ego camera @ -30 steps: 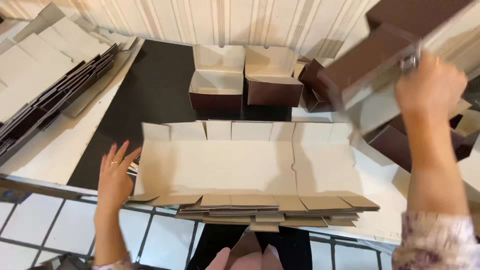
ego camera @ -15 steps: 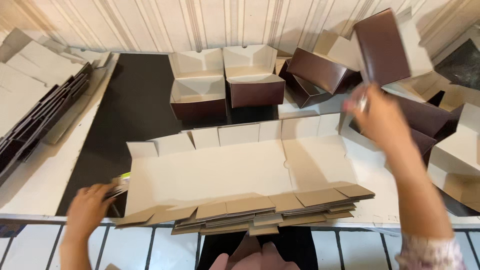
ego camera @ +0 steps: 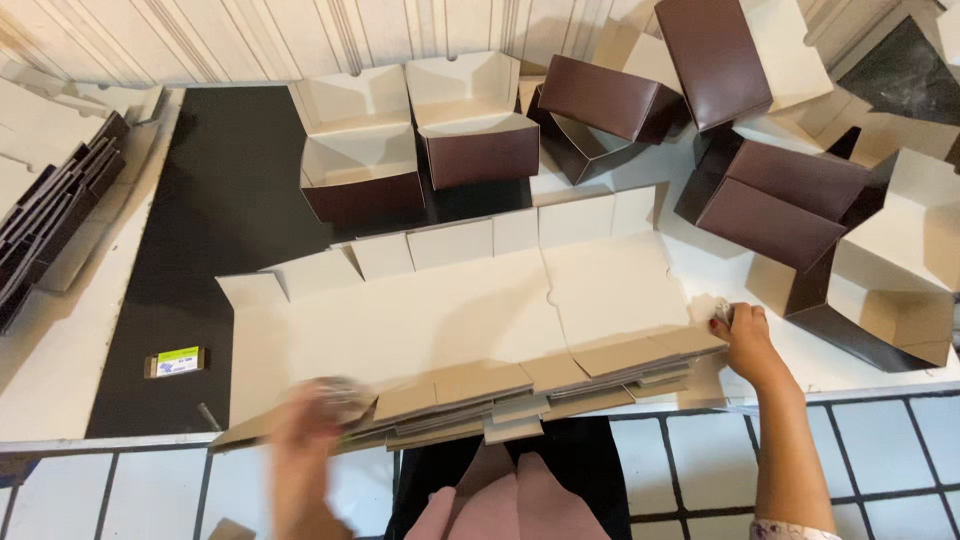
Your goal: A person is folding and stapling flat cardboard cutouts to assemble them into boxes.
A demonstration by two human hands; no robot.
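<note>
At the stack's right edge: your right hand [ego camera: 745, 335] pinches the top flat carton sheet [ego camera: 450, 320].
Left hand [ego camera: 315, 425]: blurred at the front edge; grip unclear.

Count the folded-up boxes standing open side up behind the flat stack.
2. One open box stands left, another open box right beside it. The brown boxes further right lie tipped or closed; more may be hidden there.

Single head-worn view, steeply down and close over the worktable [ego camera: 60, 370].
</note>
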